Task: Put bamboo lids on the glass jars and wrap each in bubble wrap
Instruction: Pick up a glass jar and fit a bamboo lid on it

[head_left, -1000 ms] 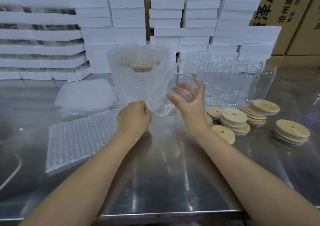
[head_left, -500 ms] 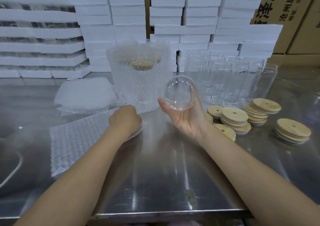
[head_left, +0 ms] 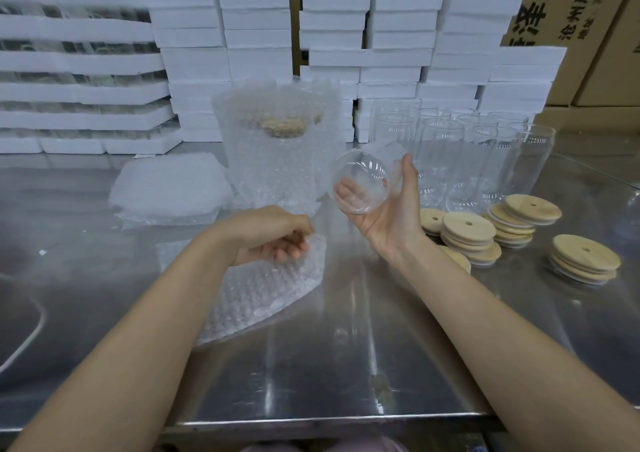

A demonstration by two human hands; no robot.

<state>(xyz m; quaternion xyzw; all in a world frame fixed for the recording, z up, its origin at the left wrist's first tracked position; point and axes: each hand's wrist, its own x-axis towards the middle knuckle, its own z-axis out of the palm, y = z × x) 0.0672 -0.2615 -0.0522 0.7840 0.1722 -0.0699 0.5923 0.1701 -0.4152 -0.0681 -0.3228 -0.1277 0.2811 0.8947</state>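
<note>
My right hand holds a clear glass jar on its side, with one round end facing me. My left hand pinches the near edge of a bubble wrap sheet that lies on the steel table. Behind my hands stand wrapped jars with bamboo lids showing through the wrap. Several bare glass jars stand at the back right. Stacks of bamboo lids lie to the right of my right hand.
White foam boxes are piled along the back of the table, with cardboard cartons behind them. A stack of bubble wrap sheets lies at the left. Another lid stack sits far right.
My right hand has turned the jar so one end faces me and has lifted it slightly. My left hand has moved down from the wrapped jars and pulled a bubble wrap sheet nearer.
</note>
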